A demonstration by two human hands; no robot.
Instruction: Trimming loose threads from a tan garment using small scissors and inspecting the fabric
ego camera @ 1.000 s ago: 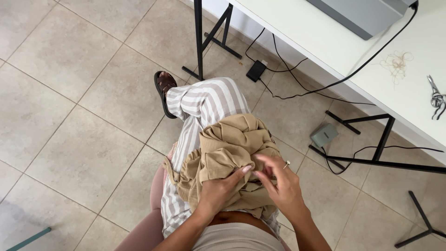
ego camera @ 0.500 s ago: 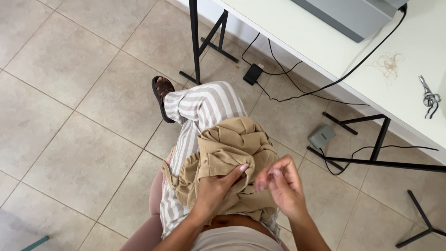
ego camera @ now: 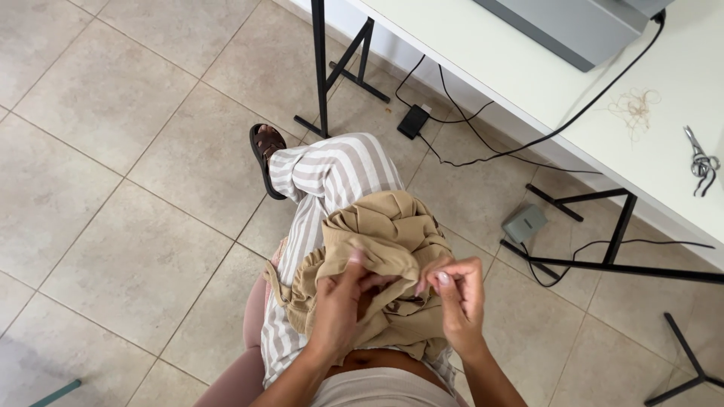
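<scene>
Over tiled floor [ego camera: 113, 188], both hands — left [ego camera: 343, 301], right [ego camera: 460, 294] — still grip bunched tan fabric [ego camera: 385, 234].

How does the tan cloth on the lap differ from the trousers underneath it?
The tan cloth is plain and bunched into folds; the striped trousers carry beige and white stripes and lie smooth along the leg. The left hand and right hand grip the cloth, not the trousers. Both are soft fabric.

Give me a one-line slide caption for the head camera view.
Seated person's left hand and right hand pinch bunched tan fabric on the lap, beside a white table.
</scene>
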